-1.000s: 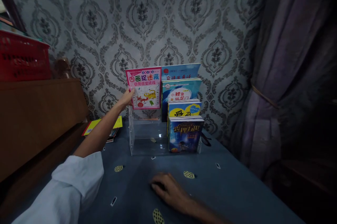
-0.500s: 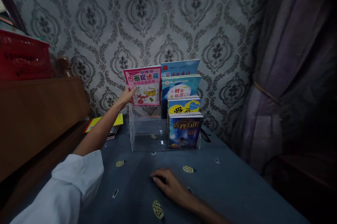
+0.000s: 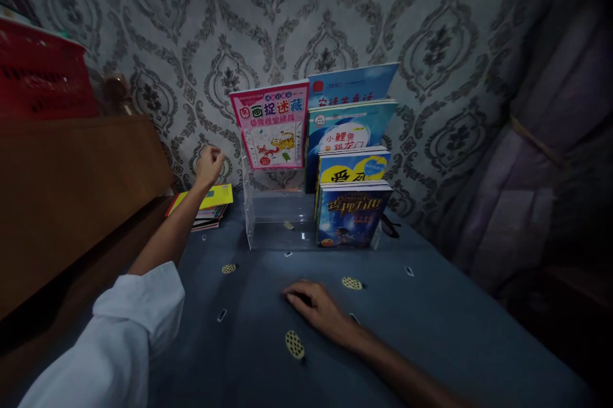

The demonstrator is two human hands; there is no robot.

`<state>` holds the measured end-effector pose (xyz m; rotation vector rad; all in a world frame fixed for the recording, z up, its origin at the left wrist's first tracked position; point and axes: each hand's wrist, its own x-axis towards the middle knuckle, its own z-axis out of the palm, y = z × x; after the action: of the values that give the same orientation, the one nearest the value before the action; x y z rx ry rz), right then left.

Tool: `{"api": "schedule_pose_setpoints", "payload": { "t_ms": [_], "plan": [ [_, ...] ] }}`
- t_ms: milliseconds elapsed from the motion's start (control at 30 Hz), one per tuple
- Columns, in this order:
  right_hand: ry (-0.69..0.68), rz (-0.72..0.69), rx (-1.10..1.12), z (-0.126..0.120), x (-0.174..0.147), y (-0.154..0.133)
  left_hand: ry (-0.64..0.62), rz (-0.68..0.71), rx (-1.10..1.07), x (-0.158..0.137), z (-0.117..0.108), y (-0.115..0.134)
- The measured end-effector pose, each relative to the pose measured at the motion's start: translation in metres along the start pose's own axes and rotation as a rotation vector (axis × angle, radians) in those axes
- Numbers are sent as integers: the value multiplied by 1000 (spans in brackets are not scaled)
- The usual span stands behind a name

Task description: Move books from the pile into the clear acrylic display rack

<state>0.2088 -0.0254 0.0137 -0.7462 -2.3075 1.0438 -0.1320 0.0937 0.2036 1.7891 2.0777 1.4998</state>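
Note:
My left hand is in the air left of the rack, its fingers loosely bent and nothing in them. Just right of it, a pink picture book stands in the back of a clear acrylic book rack, apart from my fingers. The rack's right side holds a blue storybook, a lighter blue book, yellow-and-blue books and dark blue books, front covers facing me. My right hand rests on the table in front, holding nothing, with a gap between thumb and forefinger.
Several books lie stacked left of the rack, a yellow cover on top. A wooden cabinet with a red basket stands at the left. A dark object lies behind the rack's right end. A curtain hangs at right.
My left hand has let go of the pink picture book and drawn back to the left. The book now stands in the rack. My right hand stays on the table; the view has shifted.

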Motion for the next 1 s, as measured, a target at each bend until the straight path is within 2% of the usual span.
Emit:
{"api": "schedule_pose_setpoints", "payload": {
  "t_ms": [100, 200, 333, 467, 600, 733, 867, 1000],
  "plan": [
    [-3, 12, -3, 0, 0, 3, -172, -67, 294, -29, 12, -35],
    [3, 7, -7, 2, 0, 7, -267, -109, 541, -59, 34, -60],
    [-8, 4, -8, 3, -1, 8, -278, -106, 759, -79, 57, -75],
    [-16, -33, -2, 1, -2, 6, -260, -87, 875, -75, 61, -77],
    [-28, -28, -29, 1, -3, 6, -291, -50, 937, -74, 50, -78],
    [-10, -49, -43, 3, -3, 9, -327, 11, 963, -93, 26, -81],
    [-10, -75, -38, 5, -3, 12, -360, 73, 961, -133, -10, -86],
    [-22, -84, -57, 4, -2, 11, -417, 123, 936, -189, -51, -95]
  ]
}}
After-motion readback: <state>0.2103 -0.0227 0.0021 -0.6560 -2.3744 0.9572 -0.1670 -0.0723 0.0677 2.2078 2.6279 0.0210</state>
